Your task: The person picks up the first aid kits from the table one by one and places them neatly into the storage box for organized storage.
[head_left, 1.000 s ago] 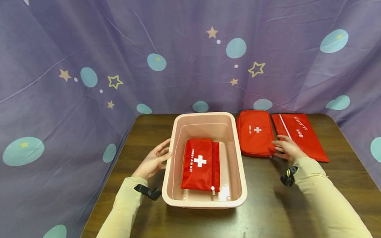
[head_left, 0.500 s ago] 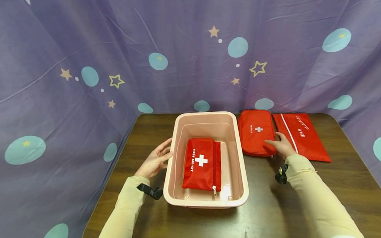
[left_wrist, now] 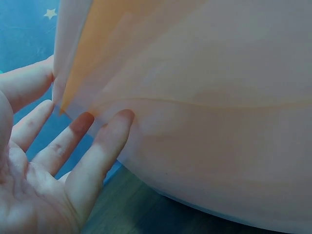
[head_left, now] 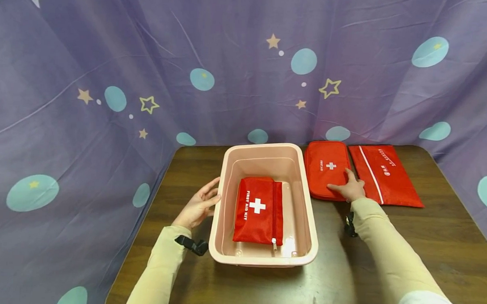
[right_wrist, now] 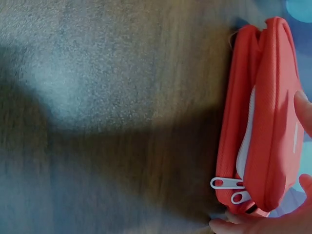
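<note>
Against the left wall of a pale pink plastic bin (head_left: pixel 310 244) rests my left hand (head_left: pixel 199 206), fingers loosely extended. In the left wrist view its fingertips (left_wrist: pixel 124 117) touch the bin's outer side. Inside the bin lies a red first aid pouch (head_left: pixel 255 224) with a white cross. My right hand (head_left: pixel 350 188) grips the right edge of a second red zipped first aid pouch (head_left: pixel 328 150) on the table. In the right wrist view the thumb (right_wrist: pixel 303 109) is on that pouch's top, and a finger (right_wrist: pixel 224 226) reaches low beside its zip-pull corner.
A flat red zip bag (head_left: pixel 399 184) with a white stripe lies right of the second pouch. The brown wooden table (head_left: pixel 186 168) ends at a purple patterned curtain (head_left: pixel 237 102) behind and at both sides. The second pouch stands close to the bin's right rim.
My right hand has moved left, and its thumb has come from the pouch's right edge onto its top. The left hand stays at the bin. The view has shifted slightly.
</note>
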